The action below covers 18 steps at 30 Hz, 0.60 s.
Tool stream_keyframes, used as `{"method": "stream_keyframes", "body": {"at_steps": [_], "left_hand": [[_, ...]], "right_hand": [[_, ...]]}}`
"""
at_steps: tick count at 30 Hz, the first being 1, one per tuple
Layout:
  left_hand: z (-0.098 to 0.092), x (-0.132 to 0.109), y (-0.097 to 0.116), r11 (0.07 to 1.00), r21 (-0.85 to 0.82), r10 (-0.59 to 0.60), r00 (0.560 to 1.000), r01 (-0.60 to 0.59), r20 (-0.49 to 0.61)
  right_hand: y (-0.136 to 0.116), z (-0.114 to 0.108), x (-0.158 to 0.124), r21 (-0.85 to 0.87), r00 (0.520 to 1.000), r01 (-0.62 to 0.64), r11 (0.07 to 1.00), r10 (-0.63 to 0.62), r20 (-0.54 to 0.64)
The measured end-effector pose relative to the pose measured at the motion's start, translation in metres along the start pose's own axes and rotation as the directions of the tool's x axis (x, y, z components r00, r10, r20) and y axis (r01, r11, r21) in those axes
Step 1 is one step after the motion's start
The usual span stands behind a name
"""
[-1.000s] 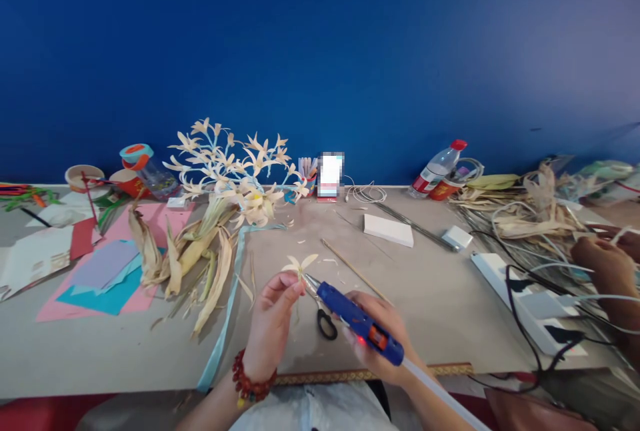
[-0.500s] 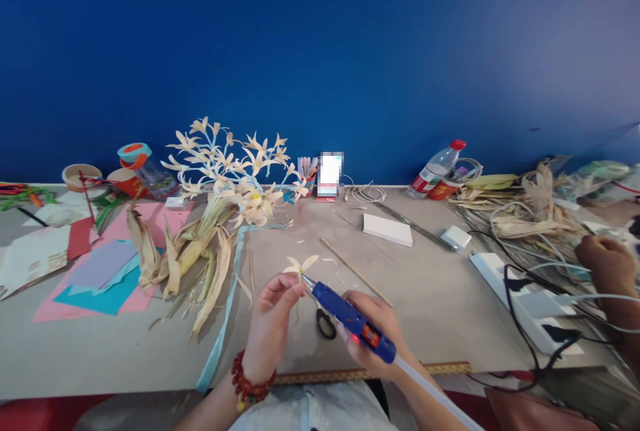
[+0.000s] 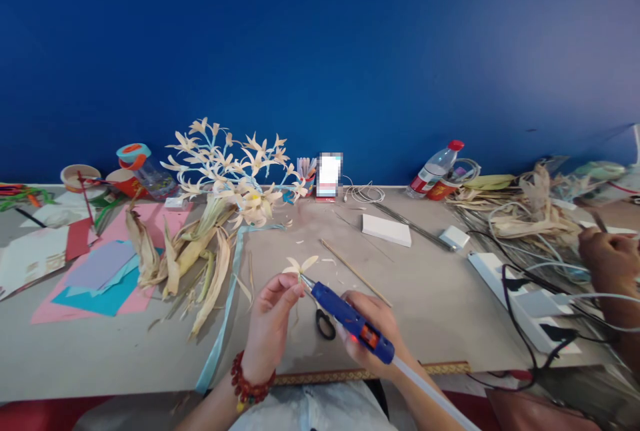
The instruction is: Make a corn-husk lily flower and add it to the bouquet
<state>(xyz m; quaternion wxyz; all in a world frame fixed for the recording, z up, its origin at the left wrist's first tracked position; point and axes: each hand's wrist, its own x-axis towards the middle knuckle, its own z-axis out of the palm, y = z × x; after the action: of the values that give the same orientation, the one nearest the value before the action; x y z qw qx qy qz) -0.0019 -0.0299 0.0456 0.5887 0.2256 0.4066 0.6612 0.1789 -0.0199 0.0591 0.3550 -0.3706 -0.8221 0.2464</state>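
Note:
Between thumb and fingers, my left hand (image 3: 274, 301) pinches a small pale husk flower (image 3: 301, 264), its petals spread upward. My right hand (image 3: 373, 328) is wrapped round a blue hot glue gun (image 3: 350, 316) with a glowing red light. The gun's metal nozzle touches or nearly touches the base of the flower; the exact contact is too small to tell. A long whitish glue stick (image 3: 425, 388) runs out of its rear end. Below the nozzle, the black handle of scissors (image 3: 325, 324) lies on the table, partly hidden by my right hand and the gun.
Behind my left hand stand husk flowers on branches (image 3: 250, 171), beside dried corn husks (image 3: 200, 251) and coloured paper (image 3: 107, 271). A thin stick (image 3: 355, 272) and a white box (image 3: 387, 230) lie ahead. To the right are a power strip (image 3: 520, 301), cables and another person's hand (image 3: 607, 254).
My hands, the flower and the glue gun stay almost still. At the far right, the other person's hand has shifted slightly and a thin dark item now shows above it.

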Motion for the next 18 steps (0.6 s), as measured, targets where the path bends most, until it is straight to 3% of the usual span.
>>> {"method": "stream_keyframes", "body": {"at_steps": [18], "left_hand": [[0.001,-0.0003,0.0027,1.0,0.003,-0.009,1.0,0.009,-0.007]], "right_hand": [[0.0002,0.0023,-0.0022,-0.012,1.0,-0.016,1.0,0.017,0.021]]}}
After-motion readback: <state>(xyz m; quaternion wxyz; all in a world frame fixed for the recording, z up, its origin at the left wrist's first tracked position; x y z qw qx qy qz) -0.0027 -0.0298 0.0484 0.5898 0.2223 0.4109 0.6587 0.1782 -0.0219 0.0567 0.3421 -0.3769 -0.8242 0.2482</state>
